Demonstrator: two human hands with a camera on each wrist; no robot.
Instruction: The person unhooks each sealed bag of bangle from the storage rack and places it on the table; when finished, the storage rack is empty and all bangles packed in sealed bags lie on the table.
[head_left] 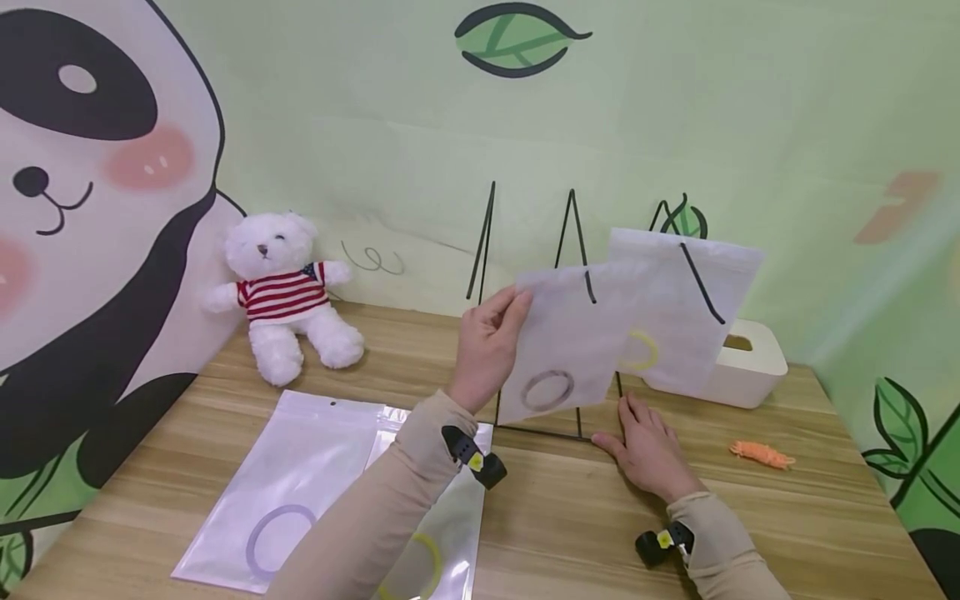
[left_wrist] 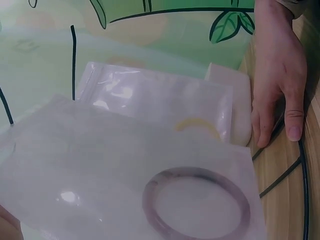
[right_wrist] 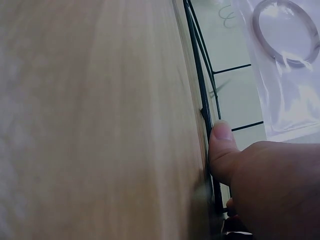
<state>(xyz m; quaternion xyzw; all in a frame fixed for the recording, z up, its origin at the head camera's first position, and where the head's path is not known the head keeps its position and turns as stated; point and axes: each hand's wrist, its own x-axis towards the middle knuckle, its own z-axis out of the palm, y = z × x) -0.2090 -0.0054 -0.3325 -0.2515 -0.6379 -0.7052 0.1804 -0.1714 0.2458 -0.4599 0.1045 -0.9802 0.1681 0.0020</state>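
My left hand [head_left: 487, 346] pinches the upper left edge of a white translucent zip bag [head_left: 566, 333] with a greyish-purple bangle [head_left: 547, 391] inside. A middle hook of the black wire rack [head_left: 536, 431] sticks out at this bag's top edge. Behind it to the right, a second bag [head_left: 690, 308] holding a yellow bangle [head_left: 642, 350] hangs on the right hook [head_left: 703, 283]. My right hand [head_left: 651, 446] holds the rack's base at the tabletop, its thumb [right_wrist: 223, 145] on the black front bar. In the left wrist view, the purple bangle [left_wrist: 195, 172] shows through the near bag.
Two more bags lie at the front left, one with a purple bangle [head_left: 251, 542], the other with a yellow bangle [head_left: 435, 562]. A white teddy bear [head_left: 285, 296] sits at the back left. A white tissue box [head_left: 753, 379] and an orange cord bundle [head_left: 762, 455] are on the right.
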